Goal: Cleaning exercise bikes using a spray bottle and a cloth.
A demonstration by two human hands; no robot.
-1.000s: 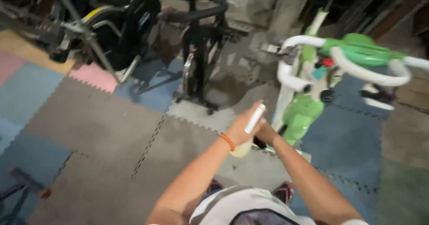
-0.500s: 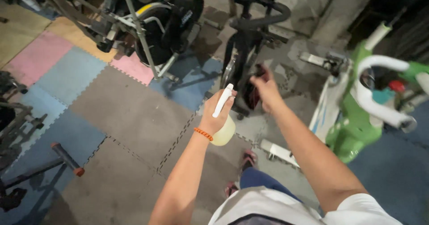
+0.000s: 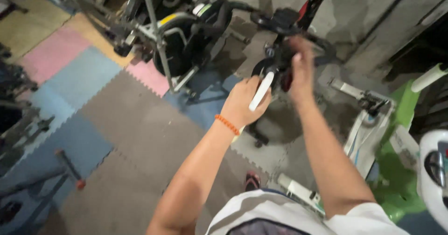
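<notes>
Where seen from the head camera, looking down past both forearms:

Left hand: closed around a spray bottle; white spray head standing up out of the fist, pale body almost wholly hidden behind the hand and wrist. Orange bead bracelet on the left wrist. Bottle held in the air above the floor mats, just in front of a black exercise bike, nozzle end close to the bike's frame.

Right hand: raised against the black bike's handlebar area, motion-blurred; fingers appear bent over a dark red object, but hold on it cannot be told for certain. Positioned just right of the spray bottle, near but apart from the left hand.

Black exercise bike: upright, centre of view, red part at top edge, base on grey floor.

Second dark exercise machine: left of the first, grey metal frame, yellow stripe on housing.

Green and white exercise bike: right side, white handlebar tip at the edge.

Foam floor mats: interlocking tiles, grey, blue, pink, tan.

Dark bar with orange end: lower left, lying on the mats.

White shirt: bottom edge. Sandalled foot just above it.
</notes>
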